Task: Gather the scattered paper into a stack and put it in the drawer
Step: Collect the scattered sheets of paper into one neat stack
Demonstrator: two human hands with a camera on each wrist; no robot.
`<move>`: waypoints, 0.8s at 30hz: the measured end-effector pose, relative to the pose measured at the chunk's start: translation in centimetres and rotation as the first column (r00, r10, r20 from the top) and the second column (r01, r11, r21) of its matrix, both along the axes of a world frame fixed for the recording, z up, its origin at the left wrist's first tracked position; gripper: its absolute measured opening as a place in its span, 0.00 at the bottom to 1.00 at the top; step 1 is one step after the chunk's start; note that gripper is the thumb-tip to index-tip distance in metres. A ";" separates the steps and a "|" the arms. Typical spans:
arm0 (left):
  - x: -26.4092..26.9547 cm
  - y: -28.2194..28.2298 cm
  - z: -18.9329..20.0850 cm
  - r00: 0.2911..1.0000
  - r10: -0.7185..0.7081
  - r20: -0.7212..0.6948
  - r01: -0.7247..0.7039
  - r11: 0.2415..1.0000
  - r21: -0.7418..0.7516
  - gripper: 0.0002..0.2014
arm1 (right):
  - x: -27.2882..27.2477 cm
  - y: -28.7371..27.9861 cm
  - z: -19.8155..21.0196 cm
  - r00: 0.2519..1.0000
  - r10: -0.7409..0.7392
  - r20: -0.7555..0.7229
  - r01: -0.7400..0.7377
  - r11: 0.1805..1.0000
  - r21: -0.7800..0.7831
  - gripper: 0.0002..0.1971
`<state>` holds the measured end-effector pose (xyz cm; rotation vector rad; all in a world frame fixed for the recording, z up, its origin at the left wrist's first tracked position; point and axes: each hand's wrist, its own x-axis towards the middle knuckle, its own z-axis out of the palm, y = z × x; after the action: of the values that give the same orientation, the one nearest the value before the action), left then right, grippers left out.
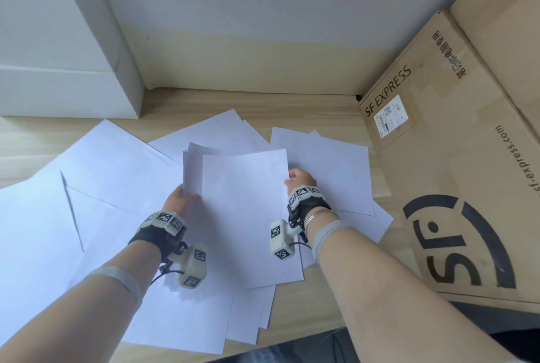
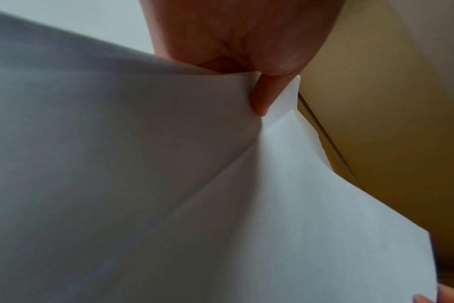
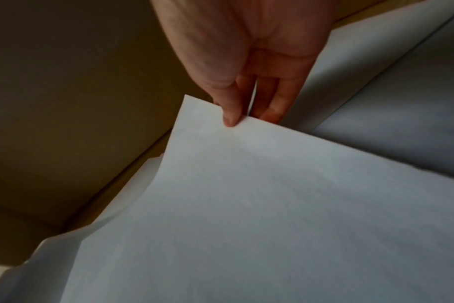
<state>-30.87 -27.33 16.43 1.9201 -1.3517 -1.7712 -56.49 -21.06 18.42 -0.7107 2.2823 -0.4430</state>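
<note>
Both your forearms reach forward and in toward each other, wrist rigs strapped on. Your left hand (image 1: 181, 198) pinches the sheets (image 1: 245, 216) at their left edge, thumb on top. Your right hand (image 1: 301, 178) pinches the right edge, thumb over, fingers (image 3: 272, 110) tucked underneath, bangle on that wrist.

Soft daylight in the head view with bowed edges; both wrist views are dim and blurred.
</note>
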 end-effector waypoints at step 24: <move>-3.0 -3.8 1.2 0.999 0.014 -0.029 -0.016 0.998 -0.062 0.20 | -13.2 -5.4 0.0 0.987 0.124 -0.102 -0.103 0.977 0.186 0.20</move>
<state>-33.90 -31.17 17.59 1.8611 -1.3629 -1.7216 -69.67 -26.47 18.46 -0.7859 2.3356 -0.1427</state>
